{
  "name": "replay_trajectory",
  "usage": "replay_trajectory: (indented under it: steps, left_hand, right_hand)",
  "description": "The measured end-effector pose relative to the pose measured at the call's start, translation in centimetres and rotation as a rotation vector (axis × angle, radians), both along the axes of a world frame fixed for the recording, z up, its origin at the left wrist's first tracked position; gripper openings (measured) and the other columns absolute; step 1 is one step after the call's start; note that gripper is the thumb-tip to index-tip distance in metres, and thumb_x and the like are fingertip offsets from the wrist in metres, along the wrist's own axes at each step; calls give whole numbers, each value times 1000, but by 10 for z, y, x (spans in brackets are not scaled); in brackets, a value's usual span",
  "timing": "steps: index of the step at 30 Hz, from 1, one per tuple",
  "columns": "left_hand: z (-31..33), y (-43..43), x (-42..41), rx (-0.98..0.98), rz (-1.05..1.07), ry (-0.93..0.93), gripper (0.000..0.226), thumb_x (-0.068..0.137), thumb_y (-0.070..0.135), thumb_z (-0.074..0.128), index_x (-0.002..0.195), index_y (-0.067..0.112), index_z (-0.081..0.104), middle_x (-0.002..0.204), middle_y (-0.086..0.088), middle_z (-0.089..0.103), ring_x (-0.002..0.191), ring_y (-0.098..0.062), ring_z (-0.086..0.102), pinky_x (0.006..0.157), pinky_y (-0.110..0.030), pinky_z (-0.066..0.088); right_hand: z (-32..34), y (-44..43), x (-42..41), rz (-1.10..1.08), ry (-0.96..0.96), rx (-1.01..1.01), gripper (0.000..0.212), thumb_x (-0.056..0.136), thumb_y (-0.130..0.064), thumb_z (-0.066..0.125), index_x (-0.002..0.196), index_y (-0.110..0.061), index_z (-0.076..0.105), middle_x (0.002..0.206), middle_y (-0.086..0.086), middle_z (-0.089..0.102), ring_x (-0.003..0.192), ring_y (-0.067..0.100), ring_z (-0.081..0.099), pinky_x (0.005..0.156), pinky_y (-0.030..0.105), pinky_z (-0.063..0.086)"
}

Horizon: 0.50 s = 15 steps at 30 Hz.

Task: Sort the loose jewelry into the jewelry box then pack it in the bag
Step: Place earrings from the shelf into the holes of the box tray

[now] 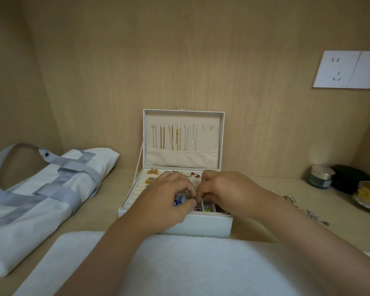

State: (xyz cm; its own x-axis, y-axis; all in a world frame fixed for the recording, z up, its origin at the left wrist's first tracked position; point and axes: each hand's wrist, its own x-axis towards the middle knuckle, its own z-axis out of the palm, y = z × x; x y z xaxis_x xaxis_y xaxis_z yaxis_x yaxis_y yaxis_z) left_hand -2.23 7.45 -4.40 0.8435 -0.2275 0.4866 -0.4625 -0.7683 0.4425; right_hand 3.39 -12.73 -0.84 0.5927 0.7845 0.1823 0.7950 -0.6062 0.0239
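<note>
At frame centre, the left hand (169,198) is pinching a blue piece (178,201) over the open jewelry box (201,225). The right hand (222,189) is crowding it, fingers curled (its hold: cannot tell). Those crowded fingertips are probably risking a drop into the wrong compartment.

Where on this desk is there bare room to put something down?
A bare wood strip between the bag and the box. Another patch at the right front, bordered by chains, jars and towel. The towel's left part is free too. Crowded: the box, under the left hand and right hand, and the jars' corner.
</note>
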Motion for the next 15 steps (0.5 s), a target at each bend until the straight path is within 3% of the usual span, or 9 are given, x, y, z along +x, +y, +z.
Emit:
replay_trajectory:
  steps: [5, 9, 12, 15]
  left_hand:
    - [-2, -2, 0, 73, 28, 9, 27, 79, 55, 55, 99, 38, 61, 102, 22, 57, 104, 0, 47, 88, -32, 45]
    - [-1, -3, 0, 109, 56, 3, 25, 85, 45, 66, 110, 38, 62, 107, 24, 56, 107, 1, 46, 93, -30, 44]
    - [4, -12, 1, 153, 72, -44, 32, 87, 52, 57, 114, 37, 64, 113, 23, 56, 111, 1, 45, 96, -28, 42]
    - [10, -30, 5, 203, 62, -67, 53, 84, 65, 40, 121, 36, 63, 120, 23, 54, 118, -1, 41, 100, -28, 37]
  right_hand:
    - [1, -2, -1, 10, 27, 24, 20, 98, -28, 58, 108, -40, 72, 101, -9, 54, 87, 13, 59, 73, 36, 49]
    - [11, -19, 9, -19, 122, 228, 19, 94, -30, 68, 111, -37, 72, 104, -17, 58, 81, -4, 54, 76, 25, 46]
    - [23, -45, 17, -82, 139, 338, 18, 93, -26, 70, 108, -34, 74, 104, -14, 62, 78, -17, 51, 69, 10, 34]
    - [24, -75, 27, -185, 213, 328, 16, 91, -22, 72, 105, -30, 74, 99, -15, 65, 74, -22, 50, 66, 4, 36]
